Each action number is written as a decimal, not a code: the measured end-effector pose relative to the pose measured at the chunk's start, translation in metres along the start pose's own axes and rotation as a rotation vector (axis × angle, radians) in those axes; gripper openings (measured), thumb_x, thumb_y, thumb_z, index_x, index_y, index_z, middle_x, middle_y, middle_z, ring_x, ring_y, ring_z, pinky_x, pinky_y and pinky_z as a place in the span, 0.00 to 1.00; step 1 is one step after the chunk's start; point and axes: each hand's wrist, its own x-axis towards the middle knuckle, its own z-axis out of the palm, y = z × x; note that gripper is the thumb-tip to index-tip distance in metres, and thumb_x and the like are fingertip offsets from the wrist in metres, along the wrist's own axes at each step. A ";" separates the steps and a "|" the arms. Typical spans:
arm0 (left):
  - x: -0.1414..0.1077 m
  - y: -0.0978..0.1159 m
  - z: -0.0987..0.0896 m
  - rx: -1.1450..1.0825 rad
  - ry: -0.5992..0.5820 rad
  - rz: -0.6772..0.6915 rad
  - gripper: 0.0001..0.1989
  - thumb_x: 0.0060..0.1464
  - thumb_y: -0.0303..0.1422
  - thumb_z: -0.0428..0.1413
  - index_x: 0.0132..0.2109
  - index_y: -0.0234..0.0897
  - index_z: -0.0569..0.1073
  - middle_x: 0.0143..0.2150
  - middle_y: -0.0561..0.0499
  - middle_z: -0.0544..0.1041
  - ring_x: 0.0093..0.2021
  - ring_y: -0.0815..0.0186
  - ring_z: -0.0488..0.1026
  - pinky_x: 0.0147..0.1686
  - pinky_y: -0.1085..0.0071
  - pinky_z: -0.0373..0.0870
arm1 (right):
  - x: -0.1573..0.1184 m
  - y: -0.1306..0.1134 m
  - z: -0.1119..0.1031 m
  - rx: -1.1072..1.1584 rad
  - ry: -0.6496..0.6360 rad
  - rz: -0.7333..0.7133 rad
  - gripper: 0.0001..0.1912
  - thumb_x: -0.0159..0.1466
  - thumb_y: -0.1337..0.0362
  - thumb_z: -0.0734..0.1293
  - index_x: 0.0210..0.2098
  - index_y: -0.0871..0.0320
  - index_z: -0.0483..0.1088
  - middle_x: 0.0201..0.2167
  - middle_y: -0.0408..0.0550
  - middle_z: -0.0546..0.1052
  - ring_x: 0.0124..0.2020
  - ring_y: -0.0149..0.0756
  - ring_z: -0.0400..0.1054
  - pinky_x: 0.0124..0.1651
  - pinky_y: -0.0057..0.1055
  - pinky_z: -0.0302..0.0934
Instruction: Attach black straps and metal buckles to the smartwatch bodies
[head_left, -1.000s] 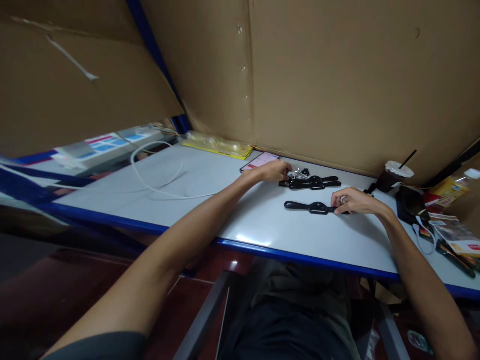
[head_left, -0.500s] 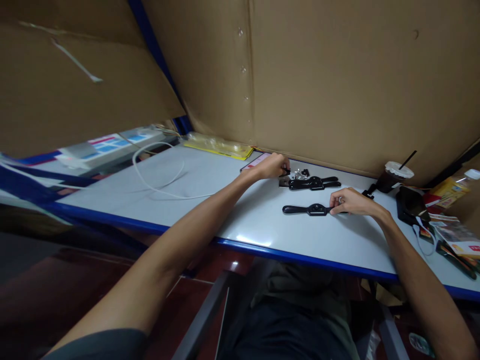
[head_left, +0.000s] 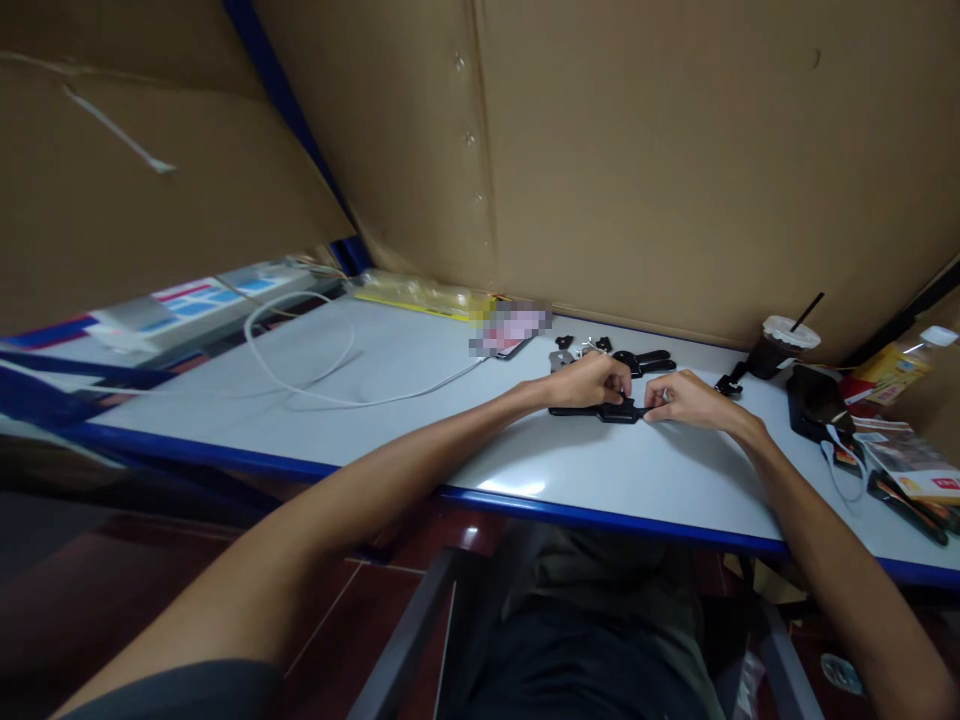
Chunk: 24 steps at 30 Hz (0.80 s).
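Observation:
A black spokeshave body (head_left: 619, 414) lies on the white table, its left handle partly behind my left wrist. My right hand (head_left: 686, 400) is closed, pinching its right handle between thumb and fingers. My left hand (head_left: 596, 380) is over the middle of the spokeshave, fingers pinched on a small black part (head_left: 625, 396) that is mostly hidden. Behind my hands is another black spokeshave (head_left: 654, 361), partly covered by my left hand. Small black pieces (head_left: 564, 342), a flat metal blade (head_left: 559, 359) and shiny screws (head_left: 592, 346) lie around it.
A phone (head_left: 517, 328) with a white cable (head_left: 360, 402) lies at the back left, near a yellow-edged plastic package (head_left: 424, 294). To the right stand a lidded drink cup (head_left: 780, 345), a black tray (head_left: 814, 405), a bottle (head_left: 911, 360) and packets (head_left: 904, 455). Cardboard walls enclose the back.
My left hand has come from the small parts at the back, toward me and right, to the spokeshave's middle. My right hand stays on the handle; the spokeshave has shifted slightly left.

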 end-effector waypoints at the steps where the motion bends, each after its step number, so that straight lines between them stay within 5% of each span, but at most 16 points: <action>1: -0.001 0.002 0.000 0.024 -0.002 -0.003 0.08 0.52 0.27 0.61 0.40 0.36 0.83 0.31 0.51 0.81 0.32 0.67 0.75 0.35 0.72 0.68 | 0.000 0.000 0.000 -0.001 0.000 -0.002 0.04 0.57 0.62 0.73 0.30 0.56 0.76 0.26 0.42 0.76 0.29 0.33 0.66 0.35 0.31 0.54; 12: -0.002 0.006 -0.005 0.058 0.034 0.047 0.12 0.56 0.29 0.59 0.45 0.36 0.83 0.36 0.49 0.82 0.34 0.67 0.75 0.37 0.70 0.68 | -0.001 -0.004 0.000 0.003 -0.002 -0.011 0.05 0.57 0.62 0.73 0.30 0.56 0.75 0.26 0.42 0.76 0.29 0.33 0.67 0.36 0.32 0.54; 18: -0.010 -0.017 -0.048 0.398 0.230 -0.156 0.11 0.57 0.29 0.55 0.41 0.35 0.82 0.37 0.46 0.82 0.34 0.64 0.75 0.36 0.70 0.65 | -0.002 -0.003 0.000 0.006 0.002 0.011 0.05 0.57 0.62 0.73 0.29 0.56 0.75 0.26 0.41 0.76 0.29 0.32 0.66 0.35 0.31 0.53; 21: -0.019 -0.033 -0.066 0.610 0.049 -0.306 0.09 0.56 0.32 0.57 0.40 0.39 0.82 0.36 0.47 0.82 0.38 0.61 0.77 0.39 0.69 0.64 | -0.002 -0.004 -0.001 0.001 0.006 0.012 0.05 0.57 0.62 0.73 0.29 0.57 0.75 0.26 0.41 0.75 0.28 0.32 0.65 0.35 0.31 0.53; 24: -0.024 -0.044 -0.074 0.647 -0.063 -0.407 0.16 0.56 0.39 0.59 0.48 0.40 0.80 0.43 0.47 0.83 0.42 0.60 0.76 0.40 0.71 0.64 | -0.002 -0.004 -0.001 0.000 0.007 0.015 0.06 0.57 0.62 0.74 0.29 0.57 0.74 0.25 0.40 0.75 0.28 0.32 0.65 0.35 0.31 0.53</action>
